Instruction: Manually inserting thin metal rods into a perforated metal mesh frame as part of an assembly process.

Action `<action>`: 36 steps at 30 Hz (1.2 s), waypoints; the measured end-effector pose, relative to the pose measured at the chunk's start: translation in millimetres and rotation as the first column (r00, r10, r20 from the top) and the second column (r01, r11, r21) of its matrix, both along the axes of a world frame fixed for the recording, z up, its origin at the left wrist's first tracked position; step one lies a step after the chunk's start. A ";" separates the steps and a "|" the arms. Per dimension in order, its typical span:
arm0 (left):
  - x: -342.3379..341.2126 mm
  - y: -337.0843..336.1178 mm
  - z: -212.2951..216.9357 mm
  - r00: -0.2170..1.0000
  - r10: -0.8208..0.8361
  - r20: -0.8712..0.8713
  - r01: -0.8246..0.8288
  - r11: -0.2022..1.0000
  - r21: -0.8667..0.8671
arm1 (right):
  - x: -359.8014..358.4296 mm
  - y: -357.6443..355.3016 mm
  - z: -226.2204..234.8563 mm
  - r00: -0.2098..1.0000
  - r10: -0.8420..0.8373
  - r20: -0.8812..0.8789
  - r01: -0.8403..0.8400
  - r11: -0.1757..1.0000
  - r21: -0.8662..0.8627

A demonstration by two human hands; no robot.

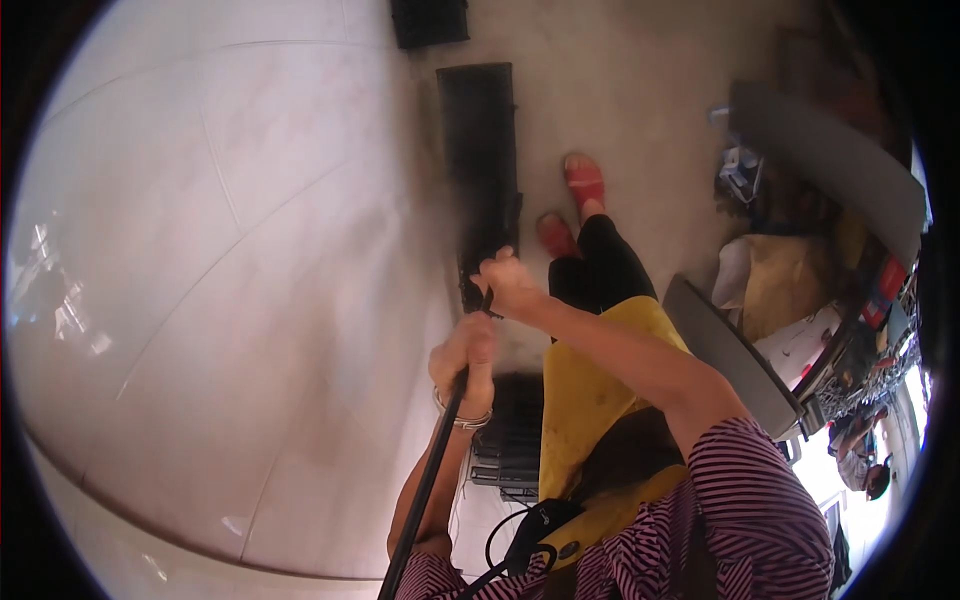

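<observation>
Two bare hands hold one long, thin black stick. The left hand is closed around it, and a few thin bangles sit on that wrist. The right hand is closed too, just above the left one in the view, and the stick shows in the small gap between them. From there the stick slants down past the left arm to the bottom edge. Its far end, by the right hand, is hard to see, so one cannot tell where it stops.

Just past the right hand lies a long, flat black thing on the tan floor. A second black thing is near the top edge. On the left is a big pale surface with thin lines and dark smudges.

The person wears red sandals, black leggings, a yellow apron and a striped top. To the right of the legs, a gray panel leans at a slant, with a tan sack beside it. Another person shows small near the lower right edge.
</observation>
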State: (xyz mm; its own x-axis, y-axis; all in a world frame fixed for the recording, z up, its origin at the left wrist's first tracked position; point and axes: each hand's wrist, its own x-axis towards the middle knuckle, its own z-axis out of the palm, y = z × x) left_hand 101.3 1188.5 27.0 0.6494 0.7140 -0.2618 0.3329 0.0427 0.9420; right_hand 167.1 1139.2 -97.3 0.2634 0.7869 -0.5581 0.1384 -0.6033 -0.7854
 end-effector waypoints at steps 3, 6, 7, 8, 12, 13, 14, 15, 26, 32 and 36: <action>-8.3 9.1 -16.4 0.999 0.036 0.011 -0.036 0.999 0.004 | 1.1 12.5 -12.6 0.990 0.137 0.045 -0.142 0.983 0.120; -6.6 22.9 -28.6 0.993 0.090 0.071 -0.092 0.996 0.017 | 3.1 31.1 -21.2 0.982 0.179 0.068 -0.187 0.973 0.134; 3.3 25.8 -27.3 0.992 0.121 0.038 -0.122 0.992 0.014 | 1.5 35.2 -28.1 0.982 0.182 0.059 -0.188 0.973 0.133; 4.9 29.5 -32.0 0.991 0.130 0.034 -0.130 0.991 0.007 | 1.5 40.5 -35.2 0.980 0.190 0.056 -0.196 0.972 0.126; 10.2 48.7 -41.8 0.985 0.173 -0.013 -0.173 0.985 0.000 | 5.1 64.1 -50.0 0.968 0.251 0.019 -0.252 0.967 0.030; 11.0 49.3 -43.7 0.985 0.173 -0.022 -0.173 0.985 -0.002 | 6.8 65.6 -50.7 0.962 0.270 0.040 -0.271 0.962 0.023; 10.6 49.0 -45.0 0.983 0.181 -0.028 -0.181 0.984 -0.003 | 7.8 66.2 -50.9 0.960 0.277 0.034 -0.278 0.960 0.022; 12.5 52.8 -46.2 0.982 0.182 -0.046 -0.182 0.983 0.003 | 11.6 70.9 -50.9 0.957 0.289 0.010 -0.289 0.957 0.015; 16.5 76.1 -56.4 0.989 -0.049 -0.141 0.052 0.998 0.021 | 22.0 83.7 -71.0 0.947 0.297 -0.120 -0.301 0.953 -0.019; 20.8 66.1 -57.4 0.995 -0.044 -0.089 0.049 0.997 0.061 | 16.4 73.5 -71.0 0.963 0.268 -0.026 -0.268 0.963 -0.019; 21.0 48.8 -49.2 0.981 -0.140 -0.133 0.147 0.988 0.050 | 12.0 57.3 -58.2 0.987 0.150 -0.056 -0.155 0.983 -0.102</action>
State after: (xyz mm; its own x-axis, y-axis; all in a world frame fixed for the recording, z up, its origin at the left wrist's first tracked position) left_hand 122.3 1237.4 -22.3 0.7098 0.6326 -0.3098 0.4499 -0.0687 0.8905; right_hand 179.0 1196.5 -155.5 0.1155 0.7514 -0.6497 0.1990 -0.6583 -0.7260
